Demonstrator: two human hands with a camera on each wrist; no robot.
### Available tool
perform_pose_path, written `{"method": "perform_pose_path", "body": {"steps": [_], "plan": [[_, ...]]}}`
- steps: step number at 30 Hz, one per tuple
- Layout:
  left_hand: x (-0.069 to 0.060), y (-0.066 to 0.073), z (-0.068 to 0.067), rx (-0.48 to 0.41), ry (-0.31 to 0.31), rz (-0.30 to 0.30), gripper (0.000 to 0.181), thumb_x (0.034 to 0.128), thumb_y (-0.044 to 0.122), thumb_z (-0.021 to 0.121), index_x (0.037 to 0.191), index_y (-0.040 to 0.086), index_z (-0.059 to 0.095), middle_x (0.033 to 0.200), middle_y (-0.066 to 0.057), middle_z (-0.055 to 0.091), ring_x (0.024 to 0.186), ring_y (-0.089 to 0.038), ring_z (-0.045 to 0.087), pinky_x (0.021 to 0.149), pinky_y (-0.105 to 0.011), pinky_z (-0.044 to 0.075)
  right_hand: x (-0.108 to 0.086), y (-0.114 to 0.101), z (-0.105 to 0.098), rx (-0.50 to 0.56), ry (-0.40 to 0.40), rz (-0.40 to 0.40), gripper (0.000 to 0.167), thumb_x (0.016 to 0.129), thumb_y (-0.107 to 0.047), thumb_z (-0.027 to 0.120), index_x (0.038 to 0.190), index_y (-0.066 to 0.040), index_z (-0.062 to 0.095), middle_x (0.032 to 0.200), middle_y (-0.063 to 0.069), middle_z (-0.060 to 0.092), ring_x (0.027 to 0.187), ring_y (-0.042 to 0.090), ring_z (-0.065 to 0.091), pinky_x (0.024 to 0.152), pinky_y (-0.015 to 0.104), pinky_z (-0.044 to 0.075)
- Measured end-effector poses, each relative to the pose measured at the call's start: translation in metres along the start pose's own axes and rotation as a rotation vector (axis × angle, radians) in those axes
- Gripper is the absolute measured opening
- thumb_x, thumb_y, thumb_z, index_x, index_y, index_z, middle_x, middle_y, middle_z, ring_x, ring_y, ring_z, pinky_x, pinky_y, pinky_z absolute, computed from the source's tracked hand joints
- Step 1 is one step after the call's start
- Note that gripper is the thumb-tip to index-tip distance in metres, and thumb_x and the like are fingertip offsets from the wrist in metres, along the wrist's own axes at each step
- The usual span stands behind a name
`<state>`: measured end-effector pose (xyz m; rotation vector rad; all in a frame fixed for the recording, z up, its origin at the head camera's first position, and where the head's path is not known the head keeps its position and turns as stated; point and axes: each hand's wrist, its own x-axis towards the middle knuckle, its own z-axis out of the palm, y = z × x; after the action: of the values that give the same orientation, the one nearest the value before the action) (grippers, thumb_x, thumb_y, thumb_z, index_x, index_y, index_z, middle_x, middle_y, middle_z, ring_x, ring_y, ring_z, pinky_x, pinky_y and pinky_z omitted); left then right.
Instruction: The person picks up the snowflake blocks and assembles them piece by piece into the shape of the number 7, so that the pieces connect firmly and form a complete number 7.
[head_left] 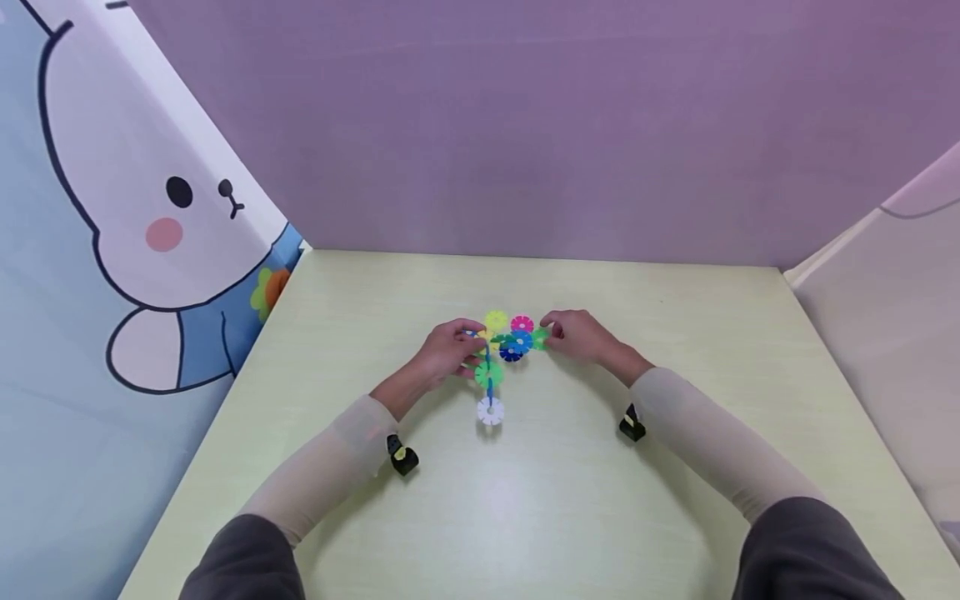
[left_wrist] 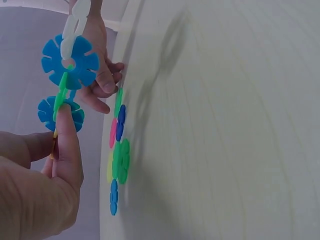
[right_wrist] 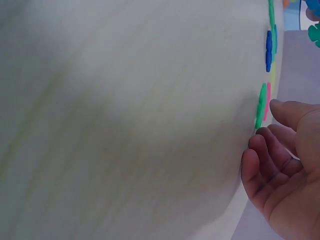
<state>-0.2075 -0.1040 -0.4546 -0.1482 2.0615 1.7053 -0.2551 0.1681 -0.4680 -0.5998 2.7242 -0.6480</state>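
Note:
My left hand (head_left: 441, 354) pinches a chain of linked plastic snowflake discs between thumb and fingers. In the left wrist view the chain includes a white disc (left_wrist: 75, 27), a blue disc (left_wrist: 82, 70) and a green disc (left_wrist: 60, 95); it is held above the table. The yellow-orange piece at the fingertips is partly hidden. My right hand (head_left: 581, 336), fingers loosely bent, is beside a green disc (right_wrist: 260, 107) lying on the table. Its fingertips are at that disc's edge; contact is unclear. Nearby lie a pink disc (head_left: 522, 323) and a dark blue disc (right_wrist: 269, 50).
More loose discs, among them a yellow disc (head_left: 496, 320) and a light blue disc (head_left: 519, 342), lie close together between the hands. The pale table (head_left: 510, 517) meets a purple panel (head_left: 540, 150) at the back. A cartoon-printed cloth (head_left: 150, 250) hangs at left.

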Motion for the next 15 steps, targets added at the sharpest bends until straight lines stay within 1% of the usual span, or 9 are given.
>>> {"method": "perform_pose_path", "body": {"steps": [3,8,11,15], "plan": [[0.0029,0.0005,-0.0004,-0.01,0.007,0.001,0.033,0.1004,0.016,0.066,0.133,0.015,0.062,0.106,-0.009,0.064,0.077,-0.016,0.067,0.063,-0.031,0.062,0.0046,0.002,-0.0011,-0.023,-0.01,-0.011,0.041,0.096,-0.019,0.07,0.134,-0.004,0.063,0.095,0.009,0.071,0.082,0.019,0.061,0.078,0.033,0.055],[0.0064,0.0029,-0.0002,-0.02,0.016,0.007,0.031,0.1003,0.016,0.066,0.131,0.016,0.062,0.104,-0.008,0.063,0.076,-0.016,0.067,0.064,-0.032,0.062,0.0102,0.0035,-0.0039,-0.061,-0.01,-0.046,0.041,0.096,-0.018,0.07,0.133,-0.003,0.065,0.09,0.007,0.069,0.079,0.018,0.057,0.077,0.033,0.051],[0.0059,0.0038,0.0,-0.015,0.012,0.012,0.033,0.1005,0.016,0.065,0.133,0.015,0.062,0.103,-0.007,0.062,0.075,-0.015,0.067,0.063,-0.032,0.062,0.0101,0.0027,-0.0031,-0.066,-0.005,-0.04,0.039,0.096,-0.018,0.071,0.132,-0.004,0.066,0.09,0.007,0.069,0.079,0.019,0.056,0.077,0.033,0.051],[0.0053,0.0048,0.0006,-0.013,0.004,0.019,0.037,0.1007,0.016,0.065,0.137,0.013,0.06,0.105,-0.008,0.063,0.075,-0.015,0.067,0.063,-0.031,0.062,0.0095,0.0024,-0.0024,-0.057,0.001,-0.021,0.039,0.095,-0.019,0.072,0.13,-0.003,0.066,0.097,0.008,0.069,0.084,0.02,0.057,0.08,0.035,0.053]]}}
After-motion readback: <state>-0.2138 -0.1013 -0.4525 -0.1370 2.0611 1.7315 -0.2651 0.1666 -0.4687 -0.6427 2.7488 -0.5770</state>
